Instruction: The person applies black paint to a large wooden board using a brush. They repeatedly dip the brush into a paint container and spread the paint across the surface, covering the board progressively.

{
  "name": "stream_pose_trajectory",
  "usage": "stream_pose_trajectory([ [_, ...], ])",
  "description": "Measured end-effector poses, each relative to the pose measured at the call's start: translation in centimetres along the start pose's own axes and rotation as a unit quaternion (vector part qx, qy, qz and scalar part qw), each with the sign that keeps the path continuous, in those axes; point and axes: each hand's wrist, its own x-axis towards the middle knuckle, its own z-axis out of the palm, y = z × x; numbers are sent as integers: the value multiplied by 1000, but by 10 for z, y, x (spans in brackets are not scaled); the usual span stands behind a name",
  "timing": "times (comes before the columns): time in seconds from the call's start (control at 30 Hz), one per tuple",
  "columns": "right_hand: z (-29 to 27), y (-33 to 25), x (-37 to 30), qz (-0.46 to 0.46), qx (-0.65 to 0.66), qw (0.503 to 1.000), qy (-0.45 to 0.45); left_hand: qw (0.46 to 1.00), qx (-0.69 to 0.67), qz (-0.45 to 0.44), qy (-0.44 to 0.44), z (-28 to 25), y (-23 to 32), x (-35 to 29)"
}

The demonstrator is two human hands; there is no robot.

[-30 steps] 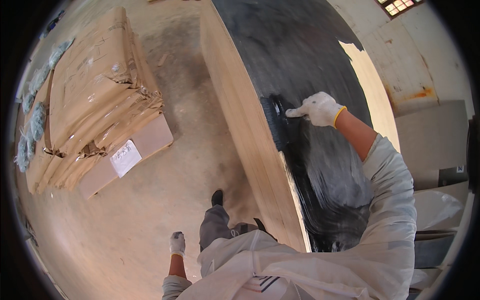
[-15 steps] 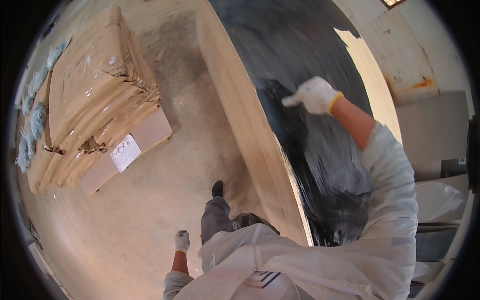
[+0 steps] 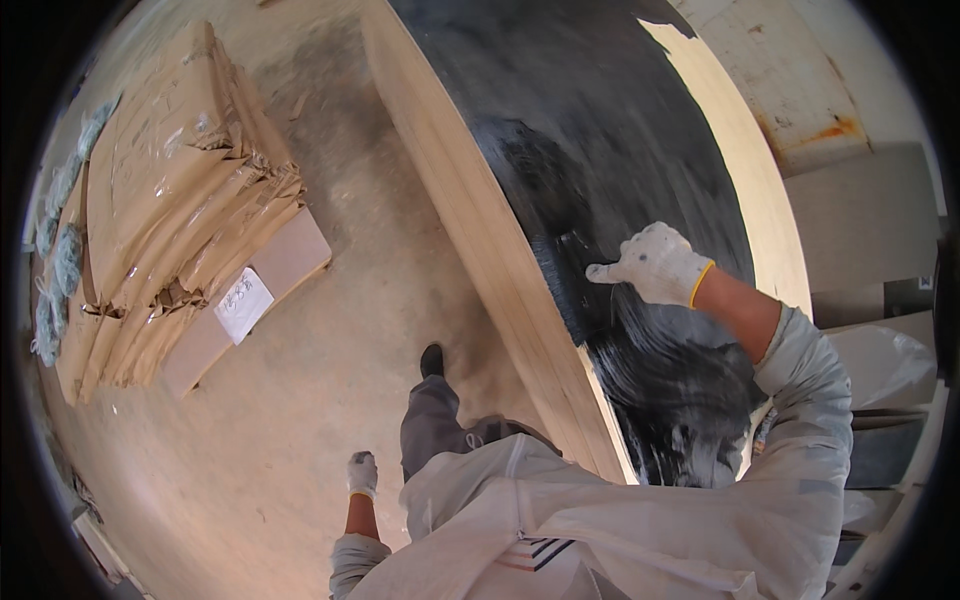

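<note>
A stack of pale boards (image 3: 455, 215) runs along my right side, its top sheet (image 3: 600, 120) spread with wet, streaky black coating. Over that surface, my right hand (image 3: 655, 265) in a white knitted glove is closed, thumb pointing left. Beside the thumb, at the board's left edge, lies a dark, wide brush (image 3: 562, 290); its handle is hidden by the hand and the black coating. My left hand (image 3: 362, 473), also gloved, hangs low by my left leg, curled into a fist with dark-stained fingers. Nothing shows sticking out of it.
Left of me stands a stack of brown-wrapped packages (image 3: 190, 180) on a pale board with a white paper sheet (image 3: 243, 306). Bluish plastic bundles (image 3: 68, 260) hang at its far side. Grey panels (image 3: 860, 225) lean at the right. Bare pale wood (image 3: 735, 130) borders the coating.
My right hand has moved toward me across the black surface, and the brush has come with it. Curved streaks now show near me. The left hand stays low, still closed.
</note>
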Motion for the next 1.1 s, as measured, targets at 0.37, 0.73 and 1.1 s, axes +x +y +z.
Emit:
stream_pose_trajectory([
  [0.37,31,-3,-3,10,7,991,137,999,-8,47,-1,-7,29,-3],
  [0.73,180,-100,-173,35,60,994,90,992,52,92,-68,61,-111,-65],
  [1.1,136,-82,-97,56,23,984,170,999,29,-32,25,14,-266,-169],
])
